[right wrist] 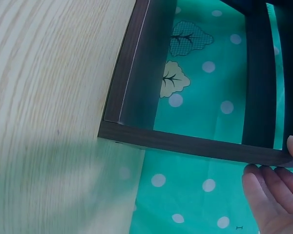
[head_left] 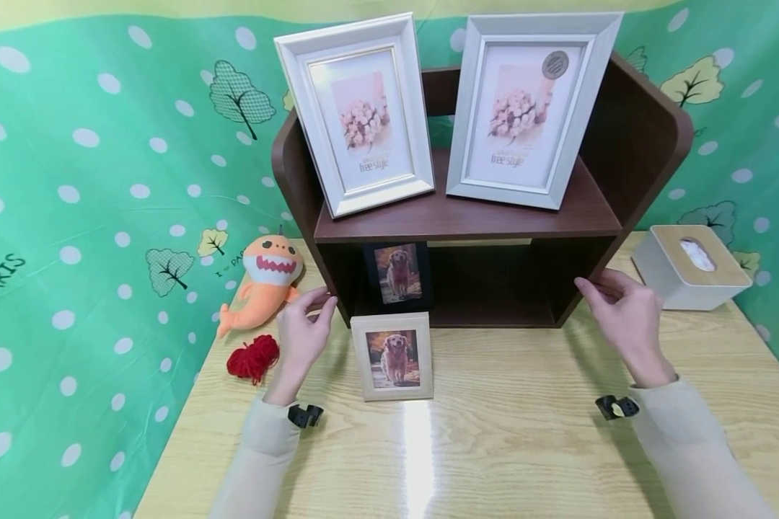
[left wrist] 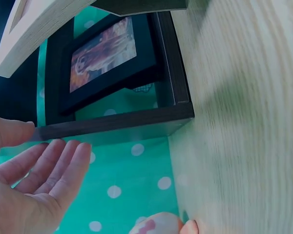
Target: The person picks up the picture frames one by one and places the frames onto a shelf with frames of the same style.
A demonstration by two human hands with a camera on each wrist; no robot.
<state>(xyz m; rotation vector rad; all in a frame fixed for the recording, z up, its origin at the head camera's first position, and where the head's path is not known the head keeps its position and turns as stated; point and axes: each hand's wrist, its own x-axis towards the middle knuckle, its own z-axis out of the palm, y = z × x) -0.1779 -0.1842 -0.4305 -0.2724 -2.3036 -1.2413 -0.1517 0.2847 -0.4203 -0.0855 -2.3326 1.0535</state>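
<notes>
A dark brown two-tier shelf [head_left: 467, 223] stands on the table. My left hand [head_left: 304, 331] is at its left side panel, thumb at the front edge and fingers along the outer face; the left wrist view shows this hand [left wrist: 39, 180] pinching the panel [left wrist: 122, 123]. On the opposite side my right hand [head_left: 626, 317] pinches the right panel, and in the right wrist view this hand [right wrist: 278, 195] has its thumb inside the edge and fingers outside. Two white-silver picture frames, left [head_left: 363, 184] and right [head_left: 503, 184], lean on the upper tier. A black dog-photo frame [head_left: 399, 274] stands below.
A light wooden dog-photo frame [head_left: 396, 353] stands on the table [head_left: 493, 432] before the shelf. Left of the shelf lie an orange shark plush [head_left: 262, 288] and red yarn [head_left: 253, 358]. A tissue box [head_left: 688, 270] sits at right, and a green patterned cloth [head_left: 104, 238] hangs behind.
</notes>
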